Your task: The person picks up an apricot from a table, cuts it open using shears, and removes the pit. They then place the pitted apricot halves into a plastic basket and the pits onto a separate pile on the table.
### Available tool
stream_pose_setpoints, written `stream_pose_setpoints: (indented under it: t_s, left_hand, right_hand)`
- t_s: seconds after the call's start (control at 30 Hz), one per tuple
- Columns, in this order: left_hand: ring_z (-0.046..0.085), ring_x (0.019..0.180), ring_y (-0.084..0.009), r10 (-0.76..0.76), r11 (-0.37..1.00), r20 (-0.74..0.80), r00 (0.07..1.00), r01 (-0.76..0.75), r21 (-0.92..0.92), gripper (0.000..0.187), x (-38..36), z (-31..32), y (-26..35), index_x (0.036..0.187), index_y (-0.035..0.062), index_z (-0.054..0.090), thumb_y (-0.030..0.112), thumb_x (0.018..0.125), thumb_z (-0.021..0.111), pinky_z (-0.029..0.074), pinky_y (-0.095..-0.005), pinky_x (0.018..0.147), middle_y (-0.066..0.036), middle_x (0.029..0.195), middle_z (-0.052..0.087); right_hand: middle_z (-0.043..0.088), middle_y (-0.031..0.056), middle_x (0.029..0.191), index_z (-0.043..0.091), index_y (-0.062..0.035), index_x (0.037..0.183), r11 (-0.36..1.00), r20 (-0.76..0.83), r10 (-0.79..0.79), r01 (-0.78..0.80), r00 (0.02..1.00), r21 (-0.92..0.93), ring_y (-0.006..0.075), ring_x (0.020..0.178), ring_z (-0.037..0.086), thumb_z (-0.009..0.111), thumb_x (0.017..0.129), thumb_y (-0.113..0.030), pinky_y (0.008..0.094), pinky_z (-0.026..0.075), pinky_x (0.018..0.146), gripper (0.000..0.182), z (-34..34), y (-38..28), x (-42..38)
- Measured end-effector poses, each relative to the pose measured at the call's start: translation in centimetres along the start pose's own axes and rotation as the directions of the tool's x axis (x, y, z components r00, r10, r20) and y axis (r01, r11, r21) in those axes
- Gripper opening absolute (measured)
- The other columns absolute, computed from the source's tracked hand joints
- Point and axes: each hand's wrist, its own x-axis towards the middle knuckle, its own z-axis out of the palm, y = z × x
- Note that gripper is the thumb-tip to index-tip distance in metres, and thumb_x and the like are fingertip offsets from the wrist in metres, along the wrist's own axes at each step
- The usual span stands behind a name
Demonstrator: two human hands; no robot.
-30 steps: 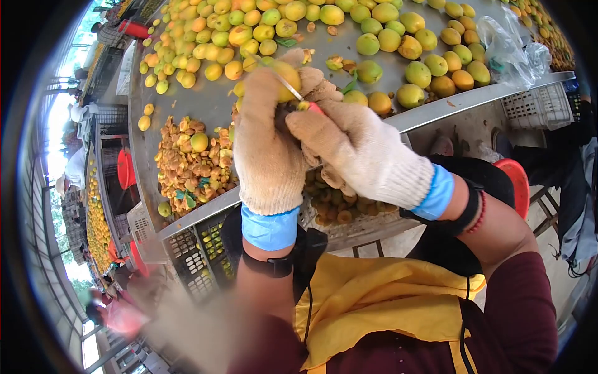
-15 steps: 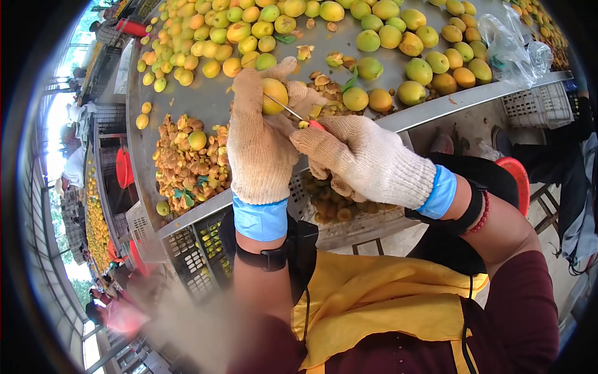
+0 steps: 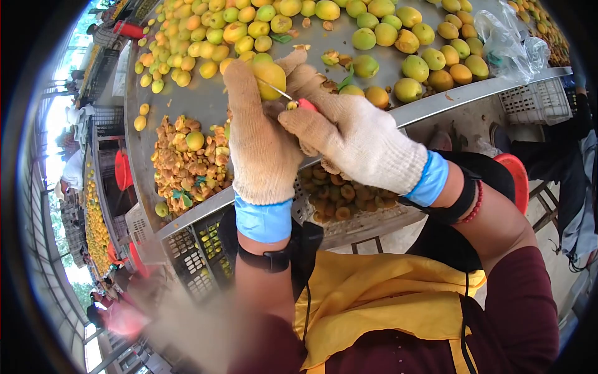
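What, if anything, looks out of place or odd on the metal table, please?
A whole yellow-green fruit sits in the pile of cut scraps at the table's near edge, apart from the whole fruit heaped further back. Otherwise nothing stands out.

Coarse knitted cotton gloves cover each hand [image 3: 261, 149]; the table [image 3: 205, 103] is dull brushed metal; fruit [image 3: 270, 76] smooth-skinned, matt.

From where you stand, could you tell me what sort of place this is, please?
Probably a fruit-processing shed: a metal table heaped with yellow-green fruit, a crate of cut pieces below, and gloved hands, left and right, cutting one fruit.
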Motion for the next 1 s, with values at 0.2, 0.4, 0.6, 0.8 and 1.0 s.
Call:
stream_pose_setpoints:
  t_s: [0.2, 0.4, 0.6, 0.8, 1.0]
  left_hand:
    - [0.063, 0.09, -0.0222, 0.108, 0.981, -0.033, 0.994, -0.101, 0.169, 0.062, 0.0, -0.4, 0.2, 0.132, -0.004, 0.057, 0.053, 0.108, 0.049, 0.053, -0.036, 0.086, -0.013, 0.102, 0.068]
    - [0.064, 0.091, -0.0231, -0.032, 0.999, -0.046, 0.998, 0.031, -0.005, 0.05, -0.2, -0.2, 0.6, 0.13, -0.0019, 0.058, 0.043, 0.109, 0.051, 0.052, -0.0356, 0.084, -0.015, 0.099, 0.068]
    - [0.064, 0.096, -0.024, -0.126, 0.976, -0.06, 0.99, 0.113, -0.184, 0.059, -0.1, -0.2, -0.6, 0.126, -0.0068, 0.06, 0.049, 0.108, 0.053, 0.054, -0.039, 0.091, -0.015, 0.102, 0.068]
    - [0.065, 0.102, -0.0288, 0.048, 0.999, 0.011, 0.999, -0.047, -0.019, 0.065, 0.9, -1.9, -1.1, 0.128, -0.0083, 0.057, 0.052, 0.106, 0.054, 0.055, -0.0414, 0.097, -0.013, 0.102, 0.066]
    - [0.065, 0.102, -0.0327, 0.107, 0.972, 0.164, 0.981, -0.068, -0.227, 0.074, 1.0, -1.4, -1.7, 0.139, -0.0087, 0.048, 0.058, 0.106, 0.049, 0.054, -0.0464, 0.098, -0.014, 0.103, 0.065]
  right_hand:
    - [0.069, 0.0117, 0.07, 0.074, -0.0095, 0.102, 0.957, 0.244, 0.272, -0.288, 0.931, 0.03, 0.0305, 0.076, 0.074, 0.051, 0.102, -0.061, 0.0407, 0.058, 0.073, 0.057, -1.0, -0.9, 0.2]
    - [0.071, 0.0184, 0.081, 0.071, -0.0141, 0.114, 0.983, 0.158, 0.159, -0.141, 0.974, -0.12, 0.0388, 0.088, 0.072, 0.05, 0.102, -0.06, 0.0466, 0.058, 0.077, 0.052, -0.8, 0.0, 0.5]
    - [0.072, 0.02, 0.088, 0.067, -0.0095, 0.114, 0.952, 0.099, -0.019, 0.048, 0.995, -0.304, 0.0417, 0.09, 0.071, 0.05, 0.102, -0.057, 0.0491, 0.057, 0.078, 0.052, -1.2, -0.1, 0.5]
    - [0.073, 0.0194, 0.089, 0.067, -0.0113, 0.118, 0.963, 0.103, 0.052, -0.023, 0.993, -0.269, 0.0413, 0.09, 0.071, 0.05, 0.103, -0.054, 0.0478, 0.057, 0.078, 0.048, -1.4, -1.0, 0.8]
    - [0.068, 0.0143, 0.076, 0.07, -0.0082, 0.108, 0.996, 0.044, -0.054, 0.051, 0.998, 0.067, 0.0338, 0.077, 0.07, 0.055, 0.103, -0.05, 0.042, 0.056, 0.07, 0.045, 0.6, 0.6, 0.9]
